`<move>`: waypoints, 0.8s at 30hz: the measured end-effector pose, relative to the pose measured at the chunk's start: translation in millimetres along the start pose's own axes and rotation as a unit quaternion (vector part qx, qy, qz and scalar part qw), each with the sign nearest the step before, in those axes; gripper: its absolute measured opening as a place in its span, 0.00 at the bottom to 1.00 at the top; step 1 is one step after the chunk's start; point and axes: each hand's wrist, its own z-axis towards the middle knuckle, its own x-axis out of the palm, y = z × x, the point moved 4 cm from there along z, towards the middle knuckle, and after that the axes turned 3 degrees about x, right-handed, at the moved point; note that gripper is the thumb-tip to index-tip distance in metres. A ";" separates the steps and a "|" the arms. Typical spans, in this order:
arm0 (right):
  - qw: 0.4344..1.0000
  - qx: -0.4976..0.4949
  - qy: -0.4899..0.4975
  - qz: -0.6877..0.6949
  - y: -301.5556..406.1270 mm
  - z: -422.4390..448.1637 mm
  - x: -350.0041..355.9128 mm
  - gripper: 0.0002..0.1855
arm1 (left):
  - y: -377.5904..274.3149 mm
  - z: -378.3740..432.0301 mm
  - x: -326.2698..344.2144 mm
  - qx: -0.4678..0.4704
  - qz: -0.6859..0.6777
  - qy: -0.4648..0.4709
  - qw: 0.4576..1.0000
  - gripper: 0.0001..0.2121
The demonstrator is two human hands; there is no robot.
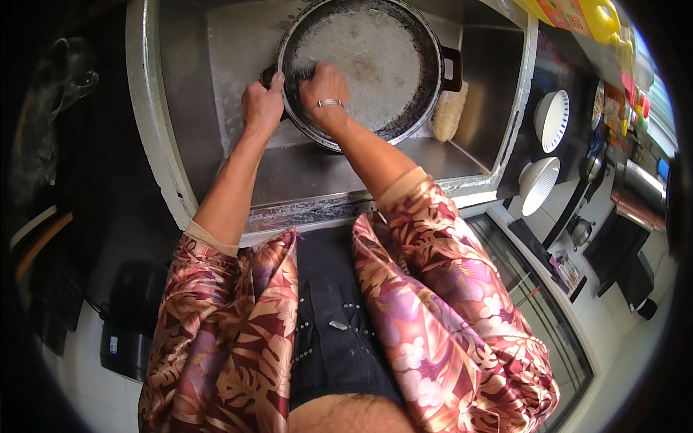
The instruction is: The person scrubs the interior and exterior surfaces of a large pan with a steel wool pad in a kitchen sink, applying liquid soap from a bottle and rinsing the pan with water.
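Observation:
A large round metal pan [373,65] with dark side handles lies in a stainless steel sink [238,48]. My left hand [262,103] grips the pan at its left rim and handle, thumb on top. Inside the pan, at the left part of its wall, my right hand [324,92] presses a dark scouring pad [302,72], mostly hidden by the fingers and blurred. The pan's inner wall has dark patches, and its bottom is grey with a brownish spot. A tan loofah [450,113] rests in the sink by the pan's right handle.
Two white bowls [552,121] [539,185] stand on the dark counter right of the sink. A yellow plastic jug [584,19] is at the upper right, with several bottles beyond. The sink's worn front edge [314,211] runs before my body.

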 end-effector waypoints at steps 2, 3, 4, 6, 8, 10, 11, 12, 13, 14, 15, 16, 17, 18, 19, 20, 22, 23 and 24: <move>0.999 -0.036 0.022 -0.002 1.3 8.5 0.8 0.13 | 2.4 3.4 1.7 0.013 -0.004 -0.017 1.000 0.19; 0.998 -0.047 0.032 -0.004 -0.9 6.2 -0.2 0.13 | 8.1 3.3 2.8 0.019 -0.005 -0.018 1.000 0.19; 0.993 -0.062 0.080 -0.059 -7.4 3.6 0.5 0.14 | 9.9 7.6 3.5 0.018 0.000 -0.032 0.999 0.19; 0.994 -0.026 0.096 -0.048 -27.7 -14.9 -2.1 0.14 | 4.8 0.1 -1.1 0.015 0.008 -0.036 0.999 0.19; 0.996 0.006 0.075 -0.039 -33.0 -16.5 -2.7 0.13 | -5.2 -3.5 -1.8 0.016 0.002 -0.033 0.999 0.19; 0.998 0.041 0.034 -0.014 -14.5 -1.6 4.5 0.13 | -2.1 -1.9 1.0 0.005 0.002 -0.012 1.000 0.18; 0.998 0.060 0.012 0.000 -7.8 5.1 3.3 0.13 | -1.4 -0.1 2.5 0.001 0.003 -0.001 1.000 0.18; 0.999 0.030 0.003 0.022 -1.5 6.3 -0.8 0.13 | 1.1 1.3 1.9 0.011 -0.005 -0.006 1.000 0.18; 0.999 0.015 0.038 0.004 -4.4 4.5 0.3 0.14 | 5.4 2.2 2.7 0.020 -0.013 -0.011 1.000 0.18; 0.997 -0.001 0.073 -0.013 -11.8 1.9 1.7 0.14 | 7.7 2.3 1.8 0.031 -0.021 -0.015 0.999 0.18; 0.994 -0.016 0.105 -0.032 -21.6 1.0 3.7 0.14 | 4.3 -0.1 -0.7 0.027 -0.017 -0.017 0.999 0.18; 0.991 -0.026 0.111 -0.063 -36.9 -4.5 7.4 0.15 | -2.4 -4.3 -2.8 0.022 -0.017 -0.023 0.999 0.18; 0.993 -0.005 0.105 -0.056 -43.6 -2.7 9.9 0.15 | -6.7 -5.3 -3.2 0.017 -0.017 -0.029 0.999 0.18; 0.993 0.017 0.103 -0.051 -38.5 -10.3 1.4 0.15 | -3.9 -3.8 -0.4 0.018 -0.011 -0.022 1.000 0.18; 0.993 0.042 0.101 -0.043 -32.1 -15.8 -4.6 0.15 | 0.3 0.1 1.4 0.021 -0.003 -0.014 1.000 0.18; 0.995 0.048 0.080 -0.036 -21.4 -11.9 -3.9 0.15 | 3.4 0.8 2.9 0.023 0.005 -0.006 1.000 0.18; 0.999 0.041 0.032 -0.007 -0.6 0.4 -6.7 0.15 | -1.1 -2.0 3.5 0.018 0.009 -0.004 1.000 0.18; 0.999 0.036 0.007 0.009 4.6 6.9 -8.1 0.15 | -3.7 -2.0 3.6 0.016 0.011 -0.004 1.000 0.18; 1.000 0.008 0.022 0.008 0.5 9.0 -4.4 0.15 | -0.9 -2.4 2.3 0.018 0.010 -0.009 1.000 0.18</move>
